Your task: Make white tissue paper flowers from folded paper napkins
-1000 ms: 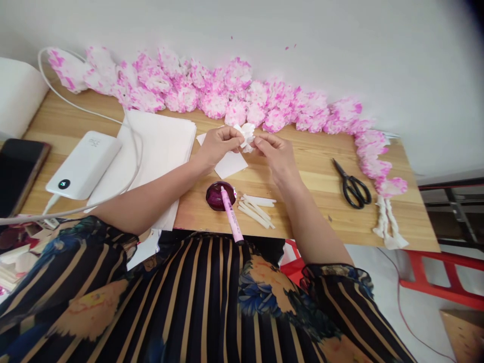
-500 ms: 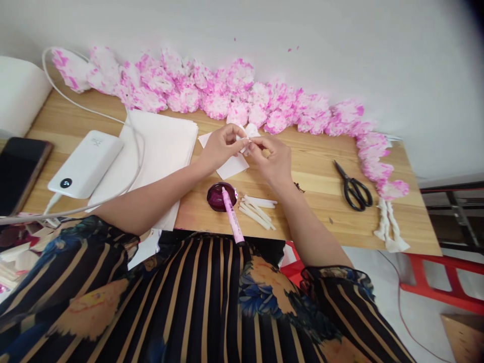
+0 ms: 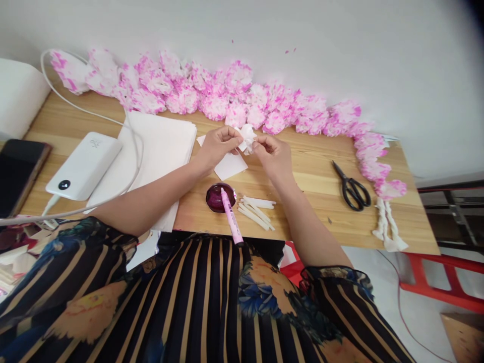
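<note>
A small white paper flower (image 3: 247, 137) is held between my two hands, above the middle of the table. My left hand (image 3: 221, 146) pinches its left side, and my right hand (image 3: 273, 154) pinches its right side. Below them lies a white square of paper (image 3: 231, 167). Nearer to me, a pink marker (image 3: 232, 218) rests across a dark dish of purple-pink material (image 3: 215, 199). Several thin white sticks (image 3: 257, 212) lie to the right of the marker. Behind my hands runs a long row of pink-and-white paper flowers (image 3: 215, 103).
Black scissors (image 3: 353, 189) lie on the wooden table (image 3: 317, 212) at the right, near twisted white strips (image 3: 386, 224). On the left are a paper stack (image 3: 162, 138), a white power bank (image 3: 83, 165) with a cable, a phone (image 3: 20, 171) and a white roll (image 3: 18, 96).
My hands have moved slightly apart, and more of the white flower shows between them. Its petals look more spread. The whole view has shifted a little.
</note>
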`<state>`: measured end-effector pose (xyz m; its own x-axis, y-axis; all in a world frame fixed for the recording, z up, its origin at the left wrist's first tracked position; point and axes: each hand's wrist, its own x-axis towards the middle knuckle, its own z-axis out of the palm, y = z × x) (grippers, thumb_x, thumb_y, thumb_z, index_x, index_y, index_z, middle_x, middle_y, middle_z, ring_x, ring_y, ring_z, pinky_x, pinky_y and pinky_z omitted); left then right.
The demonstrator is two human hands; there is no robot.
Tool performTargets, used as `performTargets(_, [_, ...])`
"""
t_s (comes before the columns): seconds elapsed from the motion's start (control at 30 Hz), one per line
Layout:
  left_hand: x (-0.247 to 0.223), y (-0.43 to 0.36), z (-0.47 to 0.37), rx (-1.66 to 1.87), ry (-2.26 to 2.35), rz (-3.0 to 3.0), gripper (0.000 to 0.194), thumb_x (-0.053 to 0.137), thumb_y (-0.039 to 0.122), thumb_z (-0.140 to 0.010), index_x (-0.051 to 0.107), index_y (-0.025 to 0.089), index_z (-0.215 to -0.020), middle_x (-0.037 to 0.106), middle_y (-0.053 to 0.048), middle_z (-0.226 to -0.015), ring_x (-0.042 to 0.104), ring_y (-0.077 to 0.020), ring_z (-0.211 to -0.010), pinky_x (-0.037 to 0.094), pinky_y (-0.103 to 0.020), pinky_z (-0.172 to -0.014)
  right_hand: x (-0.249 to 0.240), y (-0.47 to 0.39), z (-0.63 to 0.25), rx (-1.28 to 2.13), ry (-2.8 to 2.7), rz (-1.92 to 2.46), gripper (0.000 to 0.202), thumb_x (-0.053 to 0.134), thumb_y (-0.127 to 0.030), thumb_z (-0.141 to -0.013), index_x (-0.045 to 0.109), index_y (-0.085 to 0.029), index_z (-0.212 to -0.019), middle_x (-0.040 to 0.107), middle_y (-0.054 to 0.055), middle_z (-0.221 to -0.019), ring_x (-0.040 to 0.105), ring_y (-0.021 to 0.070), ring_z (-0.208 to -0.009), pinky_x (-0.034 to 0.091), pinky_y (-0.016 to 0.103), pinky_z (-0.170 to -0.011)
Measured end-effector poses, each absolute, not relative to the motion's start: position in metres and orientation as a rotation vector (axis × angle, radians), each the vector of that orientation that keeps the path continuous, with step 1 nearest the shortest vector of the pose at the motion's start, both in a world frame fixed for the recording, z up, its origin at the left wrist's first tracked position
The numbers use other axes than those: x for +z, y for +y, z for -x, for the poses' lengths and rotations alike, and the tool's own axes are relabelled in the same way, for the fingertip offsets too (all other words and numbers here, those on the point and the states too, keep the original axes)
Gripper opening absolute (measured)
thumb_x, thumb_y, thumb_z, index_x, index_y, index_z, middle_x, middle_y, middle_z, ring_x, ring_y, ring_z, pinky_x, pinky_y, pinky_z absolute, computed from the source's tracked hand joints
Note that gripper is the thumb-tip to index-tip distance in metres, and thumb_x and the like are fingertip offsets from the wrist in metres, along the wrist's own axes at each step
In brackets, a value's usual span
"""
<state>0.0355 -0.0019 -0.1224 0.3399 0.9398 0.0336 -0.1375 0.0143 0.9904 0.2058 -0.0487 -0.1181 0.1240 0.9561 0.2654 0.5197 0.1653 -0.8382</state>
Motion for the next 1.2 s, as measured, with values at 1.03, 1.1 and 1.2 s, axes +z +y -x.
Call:
performTargets(1.03, [-0.125, -0.003, -0.035, 0.963, 0.775, -1.306, 0.021, 0.078, 0.027, -0.084, 0.061, 0.015, -0.086, 0.068, 0.001, -0.074, 0.066, -0.0086, -0.067, 0.052, -0.019, -0.063, -0.109, -0.058, -0.197, 0.563, -1.571, 1.410, 0.017, 0.060, -0.030, -0.088, 0.075, -0.022, -0.088, 0.076, 0.001, -0.085, 0.066, 0.0170, -0.076, 0.051, 0.033, -0.077])
performTargets(1.1, [-0.123, -0.003, -0.035, 0.978, 0.786, -1.295, 0.020, 0.079, 0.026, -0.083, 0.062, 0.014, -0.084, 0.068, 0.000, -0.075, 0.065, -0.0081, -0.066, 0.052, -0.019, -0.062, -0.110, -0.057, -0.198, 0.584, -1.554, 1.423, 0.017, 0.060, -0.031, -0.088, 0.074, -0.021, -0.087, 0.076, 0.001, -0.084, 0.065, 0.0168, -0.074, 0.051, 0.033, -0.075])
performTargets(1.2, [-0.121, -0.004, -0.035, 0.999, 0.807, -1.277, 0.017, 0.077, 0.024, -0.083, 0.063, 0.014, -0.082, 0.069, 0.000, -0.075, 0.065, -0.0079, -0.065, 0.052, -0.018, -0.062, -0.113, -0.053, -0.201, 0.629, -1.515, 1.411, 0.016, 0.060, -0.031, -0.086, 0.073, -0.021, -0.087, 0.075, 0.000, -0.084, 0.066, 0.0164, -0.075, 0.051, 0.032, -0.076])
